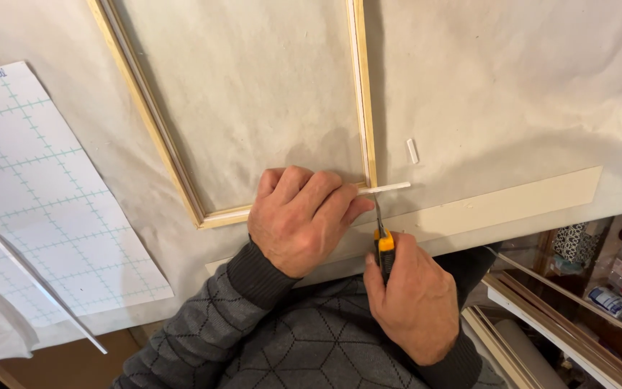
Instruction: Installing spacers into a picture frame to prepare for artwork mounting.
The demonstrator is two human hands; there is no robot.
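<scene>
The left hand [300, 220] presses fingers-together on a thin white strip [386, 188] at the near right corner of a pale wooden frame [154, 119] lying on the paper-covered surface [512, 94]. The right hand [412, 299] is clamped around a yellow-and-black utility knife [383, 245], its blade touching the strip. A small white offcut [412, 150] lies just beyond.

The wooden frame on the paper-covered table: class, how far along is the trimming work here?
Done: the wooden frame lies assembled, and one short white offcut lies apart on the paper. In hand: the left hand presses the white strip at the frame's corner while the right hand sets the utility knife to it. Left: the strip's end, jutting past the frame, is not yet cut off.
</scene>
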